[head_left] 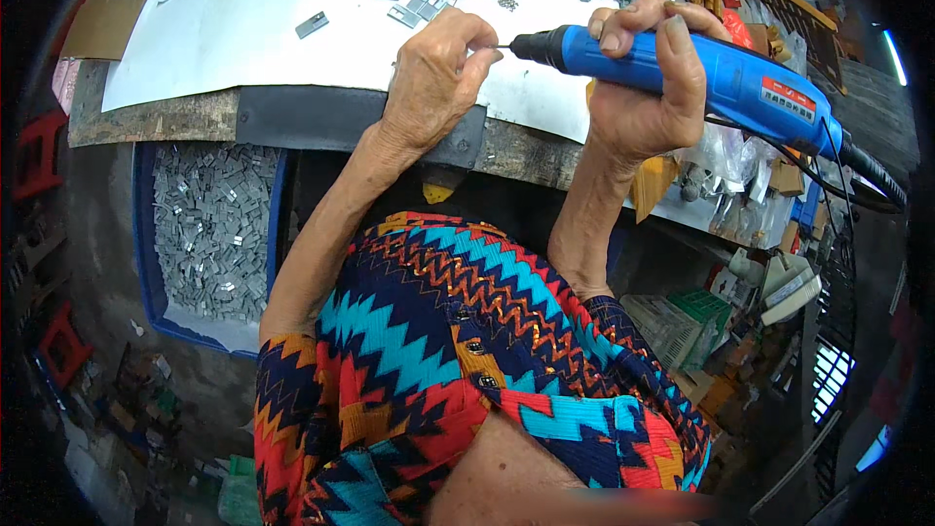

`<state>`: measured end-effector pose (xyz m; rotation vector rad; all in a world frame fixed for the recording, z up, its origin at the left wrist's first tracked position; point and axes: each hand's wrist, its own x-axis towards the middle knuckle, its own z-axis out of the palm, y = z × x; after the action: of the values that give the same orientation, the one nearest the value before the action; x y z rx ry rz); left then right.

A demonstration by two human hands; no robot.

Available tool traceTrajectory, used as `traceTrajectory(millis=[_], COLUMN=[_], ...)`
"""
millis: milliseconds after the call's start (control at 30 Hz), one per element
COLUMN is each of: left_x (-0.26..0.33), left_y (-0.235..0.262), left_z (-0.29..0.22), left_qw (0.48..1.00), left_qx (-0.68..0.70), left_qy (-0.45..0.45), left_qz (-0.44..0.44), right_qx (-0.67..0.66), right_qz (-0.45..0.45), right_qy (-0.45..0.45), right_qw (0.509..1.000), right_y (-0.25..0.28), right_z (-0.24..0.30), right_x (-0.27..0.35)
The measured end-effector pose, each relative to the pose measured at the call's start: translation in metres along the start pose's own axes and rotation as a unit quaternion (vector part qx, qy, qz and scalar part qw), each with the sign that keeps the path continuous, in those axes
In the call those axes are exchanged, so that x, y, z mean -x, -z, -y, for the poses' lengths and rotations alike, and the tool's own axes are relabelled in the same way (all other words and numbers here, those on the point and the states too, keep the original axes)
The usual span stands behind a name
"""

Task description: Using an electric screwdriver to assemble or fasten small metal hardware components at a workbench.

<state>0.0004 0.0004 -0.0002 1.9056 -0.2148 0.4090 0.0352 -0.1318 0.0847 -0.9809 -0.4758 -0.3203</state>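
Cluttered workshop floor [195,399], rough wooden surface [243,49] papered white across upper frame, our right fingers [623,29] gripping smooth blue driver [726,78], left fingers [470,31] curled by its thin bit [504,47], hold unclear

The white paper [243,49] shines bright, but the floor [190,438] is dim. A thin light [894,56] glows at the right. Straight lines bend near the round, black rim. A smudgy blur [633,507] sits at the bottom.

Zigzag-patterned top [545,317] in navy, turquoise, red and orange, dark buttons [474,346], elbow-length sleeves [286,380]
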Motion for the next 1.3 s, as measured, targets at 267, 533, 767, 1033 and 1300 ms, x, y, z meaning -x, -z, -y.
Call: traceTrajectory(millis=[267, 533, 767, 1033, 1300], left_x=[0.003, 0.006, 0.005, 0.009, 0.009], left_y=[-0.006, -0.007, -0.005, 0.007, 0.034], left_z=[0.002, 0.003, 0.001, -0.003, 0.007], left_qw=[0.996, 0.994, 0.994, 0.996, 0.985], left_qx=[-0.055, -0.082, -0.079, -0.059, -0.157], left_qy=[-0.064, -0.072, -0.072, -0.05, -0.001], left_qz=[-0.025, -0.025, -0.023, -0.049, -0.074], right_qx=[0.028, 0.022, 0.011, 0.005, 0.023], right_qz=[0.01, 0.0, -0.009, -0.008, -0.003], right_qy=[0.012, 0.004, 0.005, -0.005, -0.004], right_qw=[0.999, 1.0, 1.0, 1.0, 1.0], right_y=[-0.003, -0.005, -0.004, -0.006, -0.005], right_z=[0.0, 0.0, -0.001, -0.001, -0.002], right_x=[0.003, 0.005, 0.003, 0.003, 0.002])
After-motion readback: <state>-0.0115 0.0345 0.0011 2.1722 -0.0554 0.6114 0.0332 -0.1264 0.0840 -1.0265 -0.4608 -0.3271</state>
